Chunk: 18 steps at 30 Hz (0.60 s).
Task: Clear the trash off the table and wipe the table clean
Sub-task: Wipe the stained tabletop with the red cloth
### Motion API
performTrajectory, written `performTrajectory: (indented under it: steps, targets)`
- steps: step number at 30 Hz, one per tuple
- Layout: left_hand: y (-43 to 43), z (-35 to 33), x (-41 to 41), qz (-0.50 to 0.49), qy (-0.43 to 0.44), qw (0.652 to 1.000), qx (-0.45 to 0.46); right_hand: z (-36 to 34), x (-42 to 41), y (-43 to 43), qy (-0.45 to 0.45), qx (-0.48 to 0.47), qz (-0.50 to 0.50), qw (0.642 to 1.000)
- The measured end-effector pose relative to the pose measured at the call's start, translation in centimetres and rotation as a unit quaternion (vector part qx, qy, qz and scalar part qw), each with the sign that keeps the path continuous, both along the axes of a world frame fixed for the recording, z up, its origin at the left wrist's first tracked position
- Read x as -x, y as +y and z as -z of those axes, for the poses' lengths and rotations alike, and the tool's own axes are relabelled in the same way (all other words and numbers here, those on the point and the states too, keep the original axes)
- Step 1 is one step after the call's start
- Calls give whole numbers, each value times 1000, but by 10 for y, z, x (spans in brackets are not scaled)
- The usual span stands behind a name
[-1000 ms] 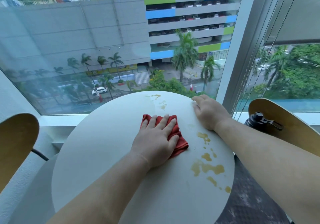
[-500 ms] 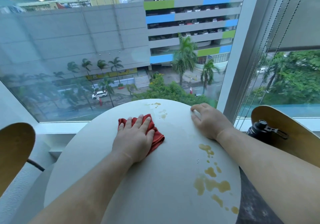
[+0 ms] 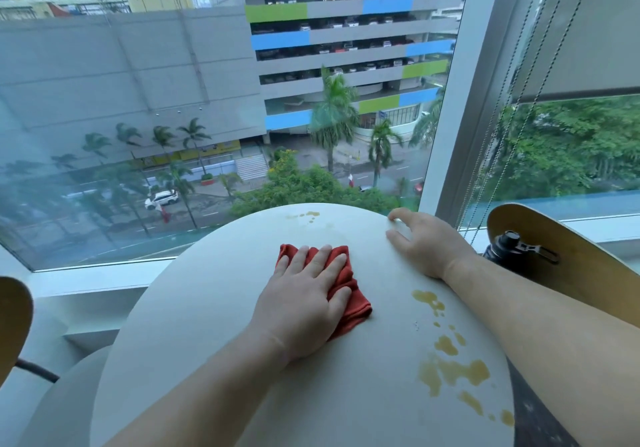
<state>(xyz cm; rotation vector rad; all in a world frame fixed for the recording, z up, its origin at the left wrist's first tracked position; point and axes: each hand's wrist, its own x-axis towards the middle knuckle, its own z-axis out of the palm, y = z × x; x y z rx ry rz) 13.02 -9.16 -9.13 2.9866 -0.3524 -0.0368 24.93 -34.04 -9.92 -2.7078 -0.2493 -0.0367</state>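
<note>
Left hand (image 3: 304, 294) flat, pressing soft limp cloth (image 3: 356, 308); palm it, it'll likely bunch. Spill (image 3: 450, 374) to its right. Right hand (image 3: 426, 242) relaxed on table (image 3: 207, 308).

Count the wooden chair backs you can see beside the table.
2. The left chair back sits at the picture's left edge; the right chair back stands right of the table, behind a black bottle. More may be hidden.

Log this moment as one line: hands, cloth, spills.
step: wiping | left hand: flat on red cloth | right hand: resting on round white table edge | yellow-brown spills: unwiped, right side and far edge
</note>
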Motion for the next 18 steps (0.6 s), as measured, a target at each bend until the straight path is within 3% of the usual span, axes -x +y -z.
performTrajectory:
  steps: [9, 18]
  targets:
    - [34, -6, -49, -120, 22, 993, -5, 2, -8, 3, 32, 43, 23, 998]
    - [-12, -8, -80, -54, 43, 996, 48, 3, -12, -4, 40, 45, 24, 998]
